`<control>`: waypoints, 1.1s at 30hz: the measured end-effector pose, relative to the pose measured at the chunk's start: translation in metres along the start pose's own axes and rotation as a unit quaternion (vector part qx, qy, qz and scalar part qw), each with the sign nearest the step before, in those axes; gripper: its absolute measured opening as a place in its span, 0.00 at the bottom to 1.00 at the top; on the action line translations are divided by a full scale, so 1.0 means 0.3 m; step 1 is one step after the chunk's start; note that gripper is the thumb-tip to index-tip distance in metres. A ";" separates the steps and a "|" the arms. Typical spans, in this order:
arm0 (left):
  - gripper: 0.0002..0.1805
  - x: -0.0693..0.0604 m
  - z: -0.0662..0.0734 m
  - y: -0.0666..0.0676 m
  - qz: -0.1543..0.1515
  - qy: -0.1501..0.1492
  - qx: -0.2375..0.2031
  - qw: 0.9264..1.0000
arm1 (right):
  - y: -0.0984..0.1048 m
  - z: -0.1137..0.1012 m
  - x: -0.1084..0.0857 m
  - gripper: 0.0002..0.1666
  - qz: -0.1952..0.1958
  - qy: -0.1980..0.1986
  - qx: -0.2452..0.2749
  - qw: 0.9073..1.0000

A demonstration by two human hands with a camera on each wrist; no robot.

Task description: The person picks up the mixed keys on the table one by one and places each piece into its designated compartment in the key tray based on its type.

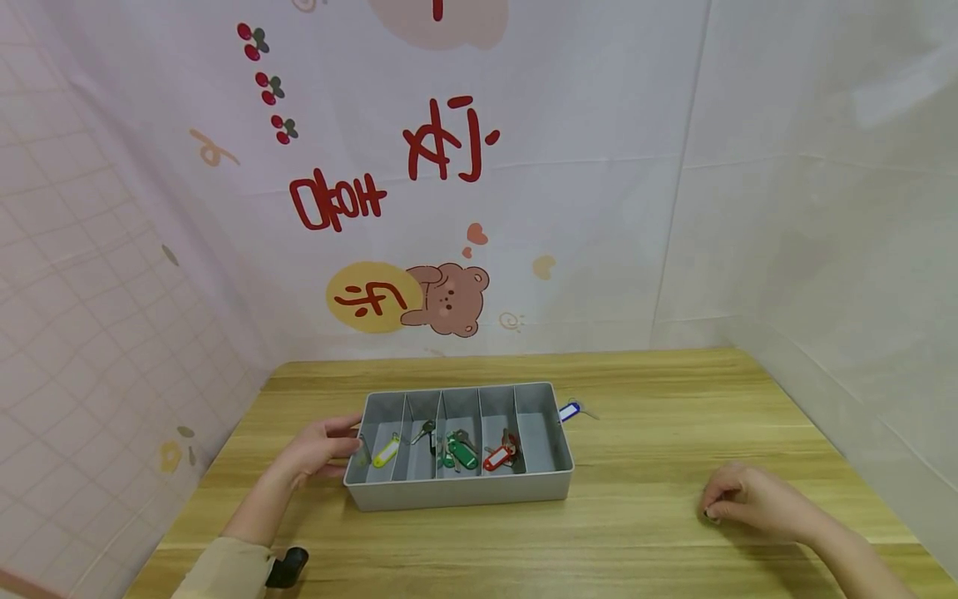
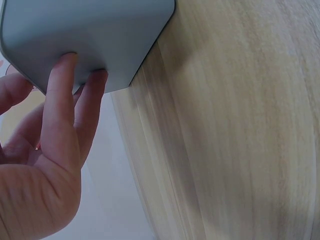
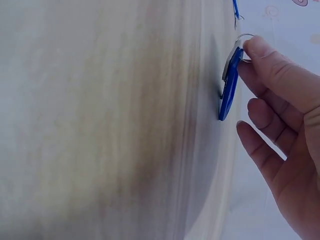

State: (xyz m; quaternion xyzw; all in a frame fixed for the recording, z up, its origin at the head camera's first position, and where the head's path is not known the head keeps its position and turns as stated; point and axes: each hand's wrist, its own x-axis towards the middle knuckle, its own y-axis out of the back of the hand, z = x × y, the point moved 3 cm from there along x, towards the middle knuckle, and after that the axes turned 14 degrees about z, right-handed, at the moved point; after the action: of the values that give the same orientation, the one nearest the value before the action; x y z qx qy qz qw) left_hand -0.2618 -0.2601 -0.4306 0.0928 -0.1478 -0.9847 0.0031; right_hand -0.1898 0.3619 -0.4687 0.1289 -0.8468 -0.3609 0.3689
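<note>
My left hand [image 1: 320,449] holds the left end of a grey tray [image 1: 464,492] with several compartments. In the left wrist view, two fingertips press on the tray's outer end wall [image 2: 125,30], and another finger reaches by its rim. Over the table at the right, my right hand [image 1: 756,499] pinches a small ring. From it hangs a key with a blue tag [image 3: 230,85], plain in the right wrist view but mostly hidden in the head view. Inside the tray lie a yellow tag [image 1: 386,451], a dark-tagged key [image 1: 423,431], green tags [image 1: 463,454] and a red tag [image 1: 497,457].
Another key with a blue tag [image 1: 570,411] lies on the wooden table [image 1: 636,532], just off the tray's right end. White printed cloth [image 1: 591,208] hangs behind the table and along both sides. The tray's thin dividers [image 1: 516,428] stand upright.
</note>
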 end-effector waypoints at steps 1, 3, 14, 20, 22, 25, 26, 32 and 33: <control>0.35 0.000 0.000 0.000 0.000 0.000 0.000 1.000 | 0.001 -0.001 0.002 0.14 0.005 -0.002 -0.005 1.000; 0.35 -0.001 0.000 0.000 0.000 0.000 0.001 1.000 | 0.002 -0.004 0.006 0.15 0.013 -0.007 -0.013 1.000; 0.35 -0.004 0.003 -0.003 0.001 0.001 0.000 1.000 | 0.012 -0.029 0.030 0.18 0.059 -0.020 -0.024 0.998; 0.34 -0.005 0.005 -0.003 -0.001 -0.002 0.003 1.000 | 0.021 -0.041 0.043 0.13 0.087 -0.018 -0.042 0.995; 0.35 -0.005 0.005 -0.002 -0.001 -0.003 0.005 1.000 | 0.025 -0.045 0.048 0.13 0.091 -0.019 -0.044 0.995; 0.35 -0.005 0.005 -0.002 0.001 -0.002 0.005 1.000 | 0.030 -0.050 0.059 0.14 0.096 -0.022 -0.045 0.994; 0.35 -0.005 0.005 -0.002 0.002 -0.001 0.005 1.000 | 0.031 -0.052 0.062 0.13 0.097 -0.026 -0.045 0.994; 0.35 -0.005 0.005 -0.001 0.001 0.001 0.005 1.000 | 0.029 -0.063 0.083 0.11 0.114 -0.060 -0.055 0.990; 0.35 -0.005 0.006 -0.001 0.001 0.001 0.006 1.000 | 0.026 -0.065 0.087 0.13 0.118 -0.064 -0.057 0.989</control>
State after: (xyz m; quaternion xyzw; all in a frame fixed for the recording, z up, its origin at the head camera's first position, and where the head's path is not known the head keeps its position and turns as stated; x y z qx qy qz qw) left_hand -0.2605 -0.2593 -0.4288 0.0932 -0.1534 -0.9838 0.0036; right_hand -0.1936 0.3449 -0.4403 -0.0160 -0.8561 -0.3699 0.3606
